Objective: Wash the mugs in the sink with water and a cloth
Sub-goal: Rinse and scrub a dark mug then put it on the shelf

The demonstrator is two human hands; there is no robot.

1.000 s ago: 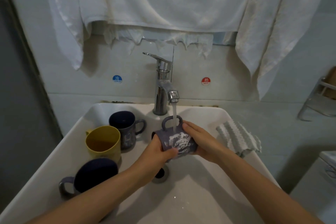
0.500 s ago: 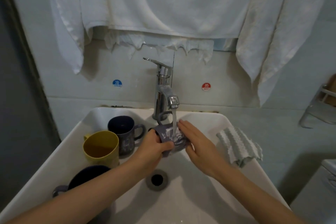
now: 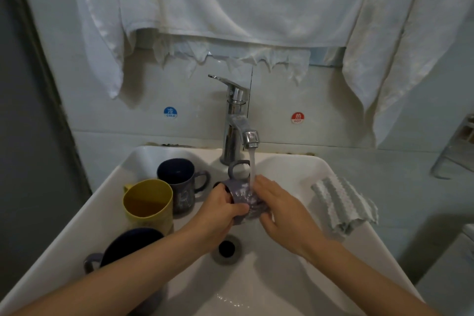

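The grey-purple ceramic mug [image 3: 239, 195] lies on its side over the middle of the white ceramic sink [image 3: 269, 277], long axis left-right, handle up, under the chrome tap [image 3: 237, 120]. The left hand [image 3: 218, 215] grips its mouth end. The right hand [image 3: 284, 210] presses nearly flat against its base. The striped grey-and-white cloth [image 3: 343, 205] lies on the sink's right edge, nearer that hand.

The grey mug [image 3: 239, 194] is largely covered by the left hand [image 3: 220, 215] and right hand [image 3: 284, 210], and its print is blurred. The nearest dark mug [image 3: 133, 241] is partly hidden by the left forearm [image 3: 143, 272].
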